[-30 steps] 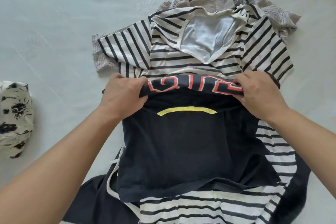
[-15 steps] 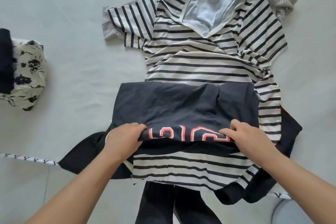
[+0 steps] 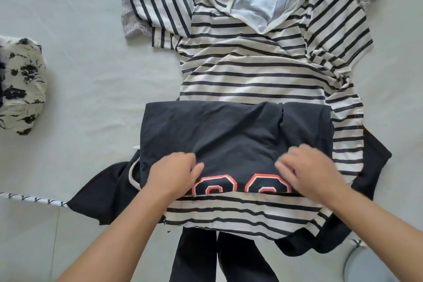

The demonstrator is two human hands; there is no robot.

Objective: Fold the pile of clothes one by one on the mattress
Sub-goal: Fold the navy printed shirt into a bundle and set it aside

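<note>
Now folded toward the body: navy numbered T-shirt (image 3: 235, 137), top edge brought down since earlier. Pinched by left hand (image 3: 176, 176) and right hand (image 3: 309, 171). Fold nearly complete.

A folded navy cotton T-shirt (image 3: 229, 135) lies on a black-and-white striped shirt (image 3: 251, 71), itself spread on the pale grey mattress (image 3: 80, 30). Black garments (image 3: 103, 194) stick out beneath at the near side. A white cloth bundle with black flower print (image 3: 20, 84) sits well apart, far left.
</note>
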